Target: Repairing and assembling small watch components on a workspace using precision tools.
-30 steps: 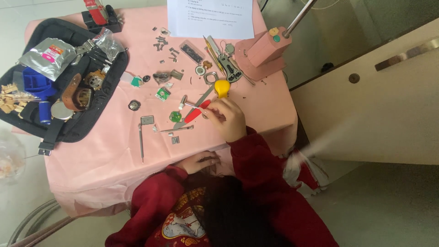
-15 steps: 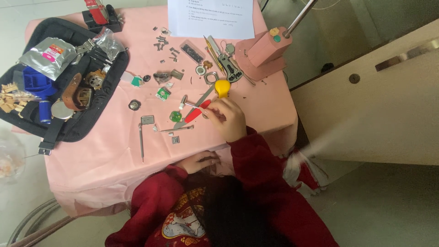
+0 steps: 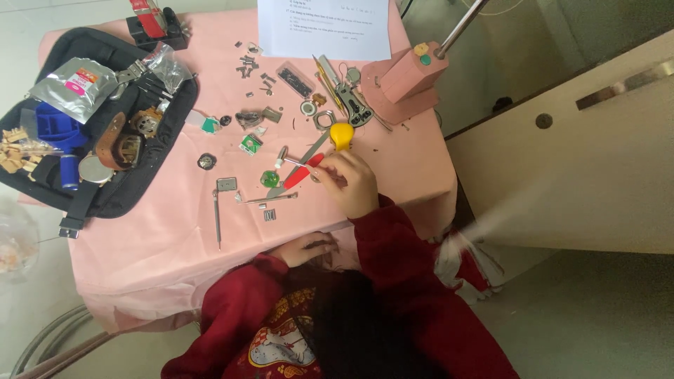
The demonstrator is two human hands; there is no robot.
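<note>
My right hand (image 3: 349, 184) rests on the pink tablecloth (image 3: 154, 231), fingers pinched at the upper end of a red-handled tool (image 3: 300, 173) that lies slanted on the cloth. A thin silver tool crosses just above it. A yellow-capped tool (image 3: 341, 133) sits right beyond the fingers, and a small green part (image 3: 269, 178) lies left of the red handle. My left hand (image 3: 307, 247) is curled at the table's near edge, close to my head. I cannot see whether it holds anything.
A black tool pouch (image 3: 105, 196) with foil packets, a blue case and round parts fills the left. Small metal parts, a flat steel bar (image 3: 217, 217) and pliers (image 3: 345, 95) are scattered mid-table. A pink block stand (image 3: 407, 77) and a white sheet (image 3: 323, 28) lie beyond; a beige cabinet (image 3: 583, 161) stands right.
</note>
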